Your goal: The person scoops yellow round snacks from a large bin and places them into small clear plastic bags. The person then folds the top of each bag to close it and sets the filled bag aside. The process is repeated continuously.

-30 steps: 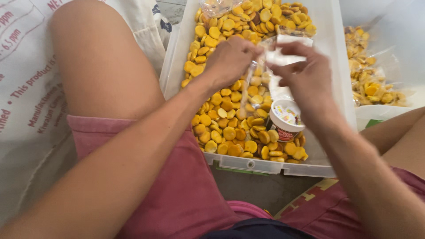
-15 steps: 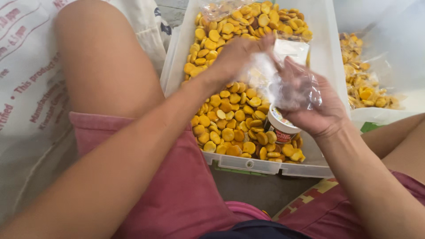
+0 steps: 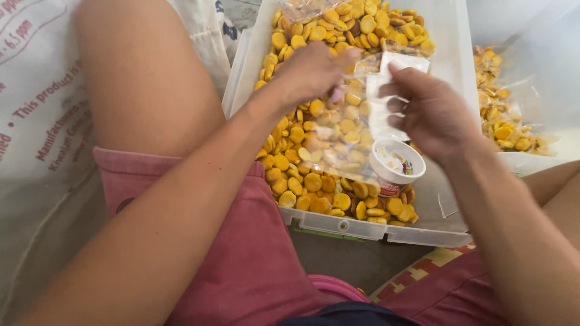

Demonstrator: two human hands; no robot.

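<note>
nearest the camera, at the bottom of the view, sit the person's two thighs in pink shorts (image 3: pixel 241 259), with a strip of patterned mat (image 3: pixel 435 262) showing between them. just beyond the knees, the near rim of a clear plastic bin (image 3: pixel 362 226) rests on the floor, its bottom heaped with small round yellow-orange biscuits (image 3: pixel 314 181) (a few look browner than the rest). a small white cup with a printed side (image 3: pixel 396 166) stands tilted among the biscuits near the bin's front right part.

above the cup, both forearms reach in over the bin. the left hand (image 3: pixel 311 72) is closed in a pinch on the upper left edge of a clear plastic bag (image 3: pixel 347 130), and the right hand (image 3: pixel 432 111) pinches the bag's upper right edge, fingers curled around it. the bag hangs between the two hands over the biscuits, well apart from the bin's walls, and it is see-through, so whether anything lies inside it cannot be told from the heap behind.

farther off, another crumpled clear wrapper (image 3: pixel 305 9) lies on the heap at the bin's far end. to the right, outside the bin, a second clear bag holding more biscuits (image 3: pixel 504 121) lies on a pale surface. at far left, a white printed sack (image 3: pixel 36 90) spreads beside the left leg.
</note>
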